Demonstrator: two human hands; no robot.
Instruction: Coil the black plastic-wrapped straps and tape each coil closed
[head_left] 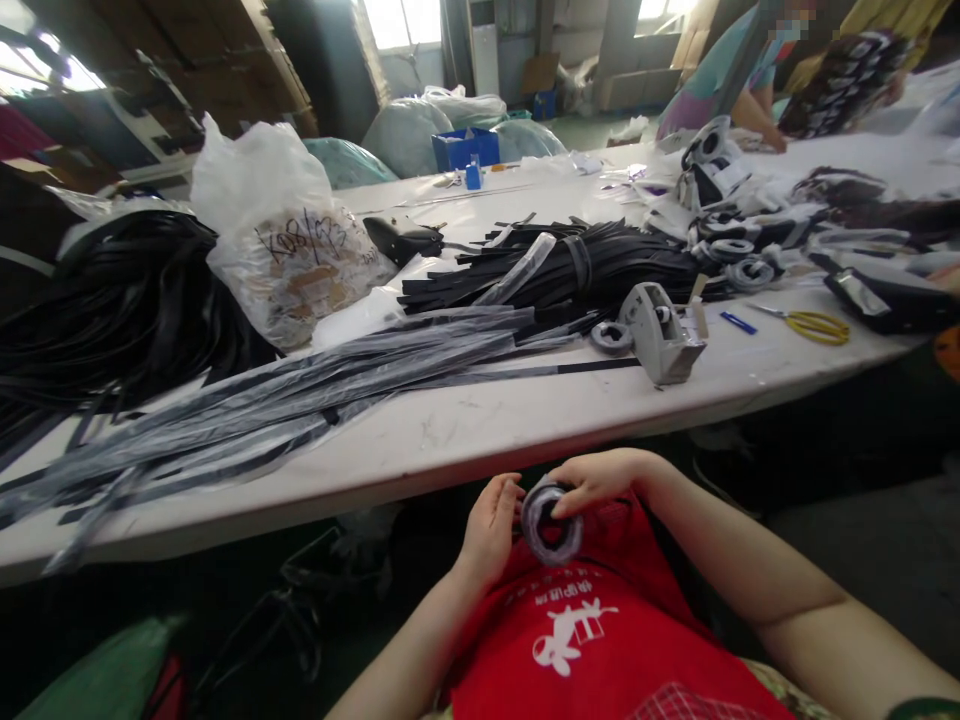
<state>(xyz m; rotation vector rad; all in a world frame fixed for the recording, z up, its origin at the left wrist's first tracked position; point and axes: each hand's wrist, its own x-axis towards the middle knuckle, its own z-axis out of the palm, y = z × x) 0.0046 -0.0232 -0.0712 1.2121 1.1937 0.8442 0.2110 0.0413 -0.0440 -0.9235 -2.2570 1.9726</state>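
While your right hand (pixel 592 482) pinched the coil (pixel 534 532) by its right rim, your left hand (pixel 490 522) curled just beside its left, hold unclear.

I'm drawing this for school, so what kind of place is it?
Probably a workshop or packing room: there's a long worktable, a bundle of black strips and yellow-handled scissors.

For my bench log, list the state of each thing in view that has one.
Coil: rolled into a ring
Right hand: gripping the coil
Left hand: fingers bent beside the coil, contact unclear
Dispenser: standing on the table
Scissors: lying on the table, blades seemingly closed
Black strap bundle: bound with a band
Long straps: covered in clear plastic
Marked bag: filled
Blue box: open-topped
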